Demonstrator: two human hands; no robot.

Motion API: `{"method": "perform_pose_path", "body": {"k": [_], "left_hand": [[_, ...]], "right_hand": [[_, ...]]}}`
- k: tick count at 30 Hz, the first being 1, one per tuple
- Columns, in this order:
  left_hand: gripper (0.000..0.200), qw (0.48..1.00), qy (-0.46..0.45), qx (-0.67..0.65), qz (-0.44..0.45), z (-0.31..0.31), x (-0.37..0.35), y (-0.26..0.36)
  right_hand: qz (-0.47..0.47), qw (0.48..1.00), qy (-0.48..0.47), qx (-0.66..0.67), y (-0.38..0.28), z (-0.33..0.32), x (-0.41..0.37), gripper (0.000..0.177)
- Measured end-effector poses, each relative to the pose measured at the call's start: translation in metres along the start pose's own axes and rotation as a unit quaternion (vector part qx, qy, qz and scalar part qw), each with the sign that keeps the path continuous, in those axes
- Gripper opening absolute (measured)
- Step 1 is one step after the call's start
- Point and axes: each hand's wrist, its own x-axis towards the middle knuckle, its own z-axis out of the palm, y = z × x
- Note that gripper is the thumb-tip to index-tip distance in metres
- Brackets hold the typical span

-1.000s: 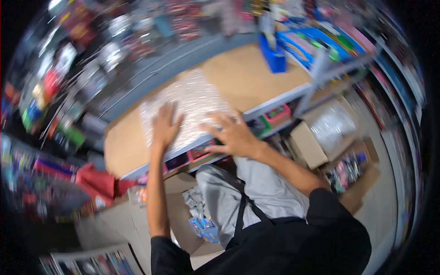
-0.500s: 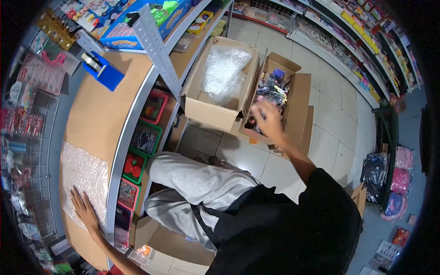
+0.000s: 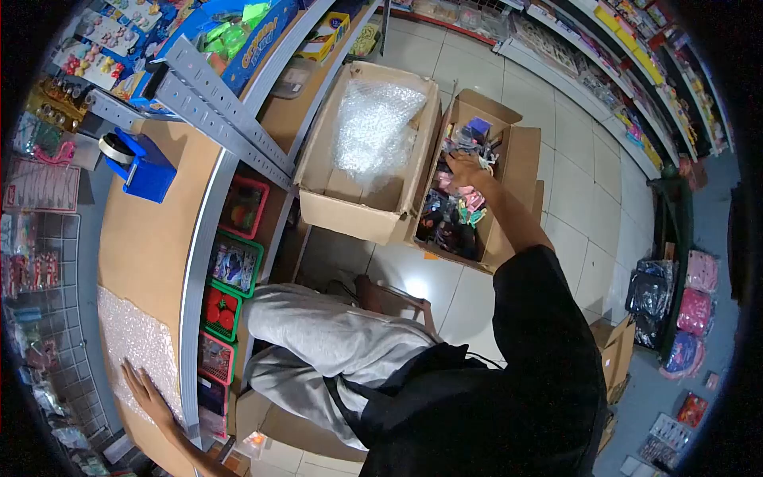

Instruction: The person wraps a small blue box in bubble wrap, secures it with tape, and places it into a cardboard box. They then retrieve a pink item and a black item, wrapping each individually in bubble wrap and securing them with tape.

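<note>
The worktop point(image 3: 159, 254) runs along the person's left, and a flat sheet of bubble wrap point(image 3: 131, 330) lies on its near part. The left hand point(image 3: 147, 395) rests on that sheet, open and palm down, with its fingers spread

A blue tape dispenser point(image 3: 149, 168) stands on the same worktop, nearer its far end and well apart from the sheet. Close by it, a perforated metal upright point(image 3: 226, 115) rises at the edge of the worktop. Below the worktop's front edge sits a row of pink and green baskets point(image 3: 236, 264), one of the green ones holding round red things point(image 3: 221, 308)

To the right of the worktop, on the tiled floor point(image 3: 397, 278), are two open cartons side by side. The nearer carton point(image 3: 350, 216) holds crumpled bubble wrap point(image 3: 373, 127). The carton farther from the worktop point(image 3: 518, 149) is filled with mixed small packets point(image 3: 445, 216), some dark, some pink and green. The right hand point(image 3: 469, 171) reaches down into this one, its fingers among the packets; I cannot tell whether they are closed on anything
</note>
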Motion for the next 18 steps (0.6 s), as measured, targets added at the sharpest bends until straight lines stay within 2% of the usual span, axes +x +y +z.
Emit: {"method": "perform_pose_path", "body": {"k": [1, 2, 6, 9, 10, 14, 18], "left_hand": [[0.054, 1.0, -0.002, -0.003, 0.0, -0.001, 0.0, -0.001], [0.054, 1.0, -0.002, -0.014, 0.004, -0.002, -0.001, -0.002], [0.055, 0.998, 0.004, -0.068, -0.005, 0.002, 0.0, 0.001], [0.055, 0.996, 0.003, -0.082, -0.02, 0.0, -0.002, 0.002], [0.055, 0.996, 0.003, -0.084, -0.022, 0.0, -0.002, 0.003], [0.055, 0.997, -0.001, -0.069, -0.02, -0.001, -0.001, 0.005], [0.055, 0.998, -0.003, -0.066, -0.012, -0.001, 0.0, 0.003]], "right_hand": [[0.004, 1.0, -0.024, 0.003, -0.001, 0.003, 0.002, 0.105], [-0.022, 0.997, 0.047, -0.048, -0.003, 0.013, -0.004, 0.093], [-0.091, 0.989, 0.106, -0.038, 0.005, 0.019, -0.04, 0.078], [-0.105, 0.978, 0.182, -0.013, 0.009, 0.039, -0.061, 0.079], [-0.087, 0.985, 0.149, 0.022, 0.005, 0.035, -0.07, 0.078], [-0.124, 0.959, 0.252, -0.033, 0.008, 0.04, -0.082, 0.068], [-0.121, 0.967, 0.226, 0.004, 0.014, 0.034, -0.081, 0.066]]}}
